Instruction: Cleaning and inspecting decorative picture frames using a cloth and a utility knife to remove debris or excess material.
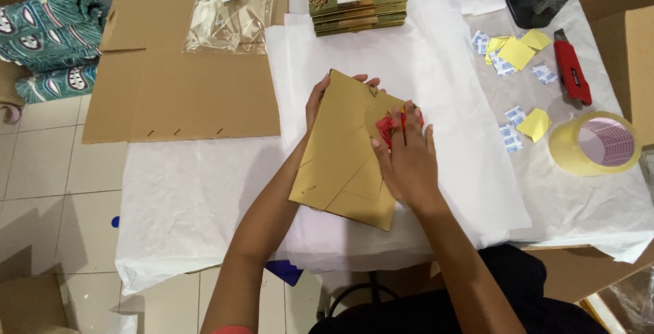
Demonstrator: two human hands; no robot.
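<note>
My left hand (320,99) holds the gold envelope (344,153) while my right hand (405,160) presses the red seal (388,126) flat; next, press gently.

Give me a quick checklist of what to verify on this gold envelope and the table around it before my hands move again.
1. Left hand grips the gold envelope at its far edge: ok.
2. Right hand lies flat on the envelope: ok.
3. Red ornament fixed in place: cannot tell, fingers cover most of it.
4. Envelope rests on the white tissue paper: ok.
5. Tape roll and red utility knife lie apart from the hands on the right: ok.
6. Knife blade retracted: cannot tell.
</note>
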